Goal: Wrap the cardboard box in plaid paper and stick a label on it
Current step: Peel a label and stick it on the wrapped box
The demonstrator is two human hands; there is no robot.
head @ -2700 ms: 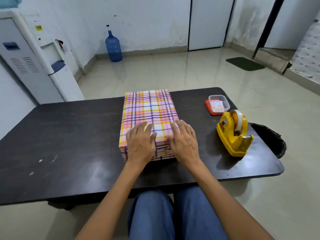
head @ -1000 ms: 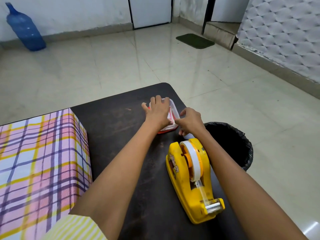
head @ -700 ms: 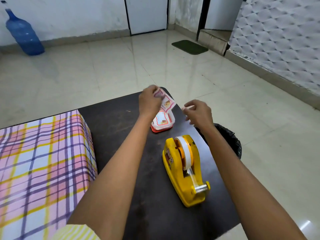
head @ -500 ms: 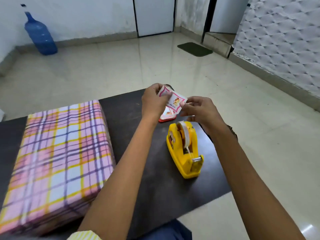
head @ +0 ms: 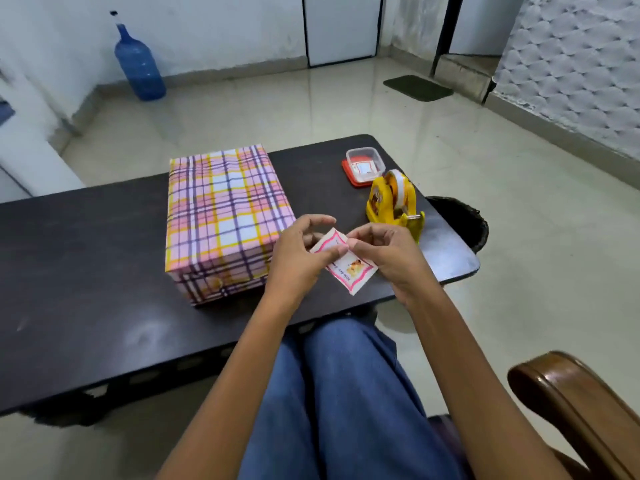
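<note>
The person sits at the dark rectangular table [head: 86,258] and holds a small white paper label with a pink border and a little picture [head: 351,270] in both hands, above the table's near edge. The left hand [head: 298,261] pinches the label's far-left part between thumb and curled fingers. The right hand [head: 389,252] has its fingertips [head: 356,241] drawn together at the label's upper edge, right against the left thumb. It looks like picking at a corner to peel off a backing, though I cannot tell whether any layer has lifted. The label's long axis slants from far-left to near-right.

The cardboard box wrapped in pink, yellow and purple plaid paper [head: 225,209] lies flat on the table, to the left of the hands and a little beyond them. Its long axis runs away from the person, and its broad top face is bare. The left hand is the nearer one, just beside the box's near right corner. By my reckoning the wrapping is done, and the label has to travel leftward and away onto that top face.

Beyond the right hand stands a yellow tape dispenser [head: 394,202], and behind it is a clear plastic tub on a red lid [head: 365,166].
</note>
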